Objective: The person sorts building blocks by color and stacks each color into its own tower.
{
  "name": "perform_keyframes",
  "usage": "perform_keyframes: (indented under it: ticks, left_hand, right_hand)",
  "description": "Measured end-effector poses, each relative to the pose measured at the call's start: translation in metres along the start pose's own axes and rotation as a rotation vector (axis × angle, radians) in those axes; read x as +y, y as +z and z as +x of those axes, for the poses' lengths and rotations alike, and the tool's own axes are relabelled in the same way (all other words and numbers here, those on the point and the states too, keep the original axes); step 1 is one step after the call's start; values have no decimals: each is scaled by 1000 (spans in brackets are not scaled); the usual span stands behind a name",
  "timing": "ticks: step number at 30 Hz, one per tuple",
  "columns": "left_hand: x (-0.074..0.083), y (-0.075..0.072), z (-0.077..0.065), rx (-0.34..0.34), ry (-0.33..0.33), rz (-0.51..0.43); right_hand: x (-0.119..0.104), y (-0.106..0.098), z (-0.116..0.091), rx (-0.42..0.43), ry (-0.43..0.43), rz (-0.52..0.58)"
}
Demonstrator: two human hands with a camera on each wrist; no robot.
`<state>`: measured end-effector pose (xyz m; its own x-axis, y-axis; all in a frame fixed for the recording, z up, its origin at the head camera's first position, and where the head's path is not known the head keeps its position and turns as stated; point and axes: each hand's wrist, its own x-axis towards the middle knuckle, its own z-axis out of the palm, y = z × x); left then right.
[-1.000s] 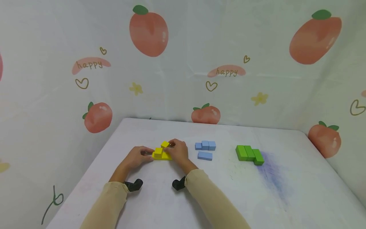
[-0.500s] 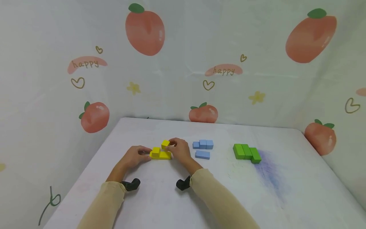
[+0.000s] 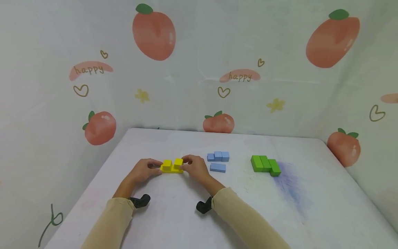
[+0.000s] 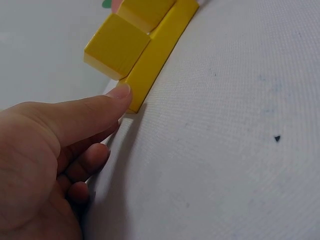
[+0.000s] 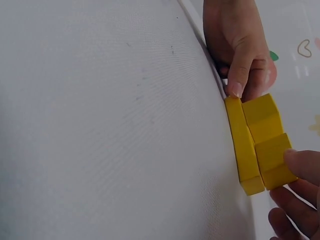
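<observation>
A long flat yellow block (image 3: 172, 171) lies on the table with two yellow cubes on top. The left yellow cube (image 3: 167, 164) stands near its left end. At the right end sits the other yellow cube (image 5: 274, 161), pinched between the thumb and fingers of my right hand (image 3: 196, 168). My left hand (image 3: 142, 171) pinches the left end of the flat block, its thumb (image 4: 95, 112) on the near side; the left fingertips behind the block are partly hidden. A small gap shows between the cubes in the head view.
Right of my right hand stand several blue blocks (image 3: 218, 156) in a row, with a blue oblong block (image 3: 218, 168) in front. Green blocks (image 3: 265, 164) lie side by side farther right, beside a purple-blue smudge on the white table (image 3: 174, 214). A patterned cloth (image 3: 186, 86) hangs behind.
My right hand has lowered the right yellow cube from above the flat block onto its right end. The left hand keeps its hold. The head view has shifted slightly.
</observation>
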<state>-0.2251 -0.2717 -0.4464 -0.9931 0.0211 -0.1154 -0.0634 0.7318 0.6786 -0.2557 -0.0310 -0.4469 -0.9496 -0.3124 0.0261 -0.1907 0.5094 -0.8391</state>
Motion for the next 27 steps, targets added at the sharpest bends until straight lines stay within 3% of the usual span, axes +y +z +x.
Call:
perform_keyframes:
  ticks: [27]
  left_hand:
    - [1,1,-1,9,2,-13]
  right_hand:
    - [-4,6,-3,-49,-52,-9]
